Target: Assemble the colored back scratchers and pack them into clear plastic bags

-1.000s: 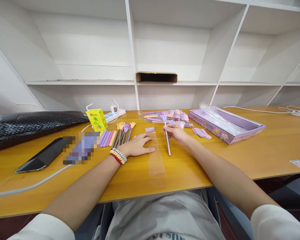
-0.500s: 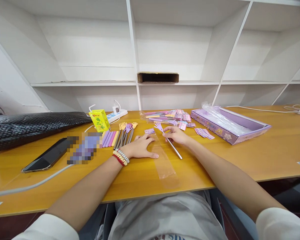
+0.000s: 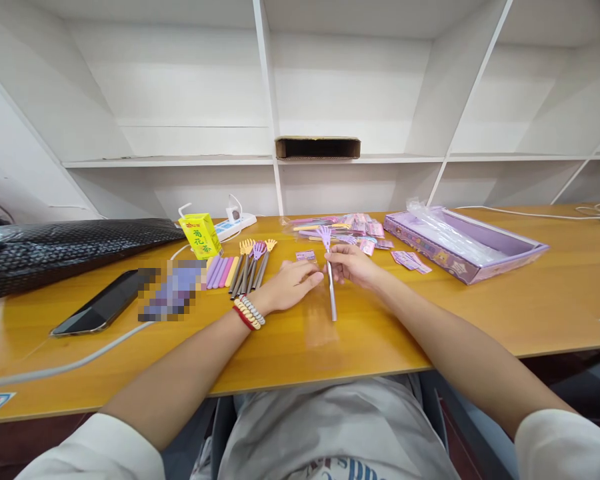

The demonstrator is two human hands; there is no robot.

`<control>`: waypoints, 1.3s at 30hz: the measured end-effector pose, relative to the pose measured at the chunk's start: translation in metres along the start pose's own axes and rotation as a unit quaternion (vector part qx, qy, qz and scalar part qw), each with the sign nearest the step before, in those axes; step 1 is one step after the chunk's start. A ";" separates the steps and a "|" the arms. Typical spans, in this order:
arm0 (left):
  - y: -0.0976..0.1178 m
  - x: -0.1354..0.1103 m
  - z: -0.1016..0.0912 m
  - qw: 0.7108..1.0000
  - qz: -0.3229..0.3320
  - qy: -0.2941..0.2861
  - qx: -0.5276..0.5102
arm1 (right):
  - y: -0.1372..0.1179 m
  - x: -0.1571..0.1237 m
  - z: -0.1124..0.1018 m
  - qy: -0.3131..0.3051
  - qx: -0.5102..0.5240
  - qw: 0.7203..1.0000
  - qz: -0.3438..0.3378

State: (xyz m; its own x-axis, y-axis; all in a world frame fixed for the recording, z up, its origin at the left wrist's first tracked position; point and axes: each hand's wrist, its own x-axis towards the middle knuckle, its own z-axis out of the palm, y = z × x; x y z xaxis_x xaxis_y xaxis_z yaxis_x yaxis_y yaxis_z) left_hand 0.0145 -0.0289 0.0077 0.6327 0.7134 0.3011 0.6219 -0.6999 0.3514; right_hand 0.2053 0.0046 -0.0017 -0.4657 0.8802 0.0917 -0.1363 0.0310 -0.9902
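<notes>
My right hand (image 3: pixel 353 264) pinches a small back scratcher (image 3: pixel 329 275) with a purple hand-shaped head and a silver metal rod, held nearly upright over the desk. My left hand (image 3: pixel 290 285) rests beside it, fingers pinched on the top edge of a clear plastic sleeve (image 3: pixel 320 319) that lies flat on the wooden desk (image 3: pixel 430 320). A small purple label card (image 3: pixel 306 255) lies just beyond my left hand. Several more scratchers (image 3: pixel 251 261) with orange and purple heads lie to the left.
Pastel sticks (image 3: pixel 221 272), a yellow drink carton (image 3: pixel 200 235), a phone (image 3: pixel 100 311), a black padded bag (image 3: pixel 55 250) and a power strip (image 3: pixel 233 227) sit at left. A pile of packed items (image 3: pixel 350 228), loose cards (image 3: pixel 410 261) and a purple box (image 3: pixel 465 243) lie at right. White shelves behind.
My right hand swung the scratcher from slanted to nearly upright. My left hand lifted from flat on the sleeve and now pinches its top edge.
</notes>
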 end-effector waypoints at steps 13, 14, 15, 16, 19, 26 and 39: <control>-0.017 0.004 -0.017 0.945 -0.251 0.122 0.169 | 0.012 -0.005 0.009 -0.009 -0.385 0.917 -0.106; -0.023 0.002 -0.022 0.928 -0.291 0.119 0.201 | 0.013 -0.006 0.009 -0.036 -0.445 0.887 -0.116; -0.029 0.000 -0.026 0.912 -0.326 0.110 0.224 | 0.014 -0.007 0.010 -0.064 -0.488 0.862 -0.119; -0.035 -0.002 -0.030 0.899 -0.353 0.104 0.240 | 0.014 -0.008 0.010 -0.091 -0.517 0.843 -0.118; -0.046 -0.006 -0.034 0.876 -0.394 0.083 0.265 | 0.015 -0.008 0.010 -0.135 -0.562 0.809 -0.106; -0.048 -0.004 -0.033 0.862 -0.420 0.046 0.280 | 0.015 -0.005 0.004 -0.144 -0.580 0.796 -0.094; -0.044 -0.003 -0.029 0.867 -0.384 0.081 0.308 | 0.014 -0.007 0.001 -0.136 -0.570 0.807 -0.080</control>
State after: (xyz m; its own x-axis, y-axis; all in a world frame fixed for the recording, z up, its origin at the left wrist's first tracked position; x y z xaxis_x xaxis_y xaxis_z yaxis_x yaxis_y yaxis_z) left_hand -0.0287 0.0009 0.0170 -0.1184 0.9374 0.3275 0.9909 0.1328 -0.0221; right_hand 0.2059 -0.0013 -0.0157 -0.7172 0.6904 0.0948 0.6064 0.6853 -0.4032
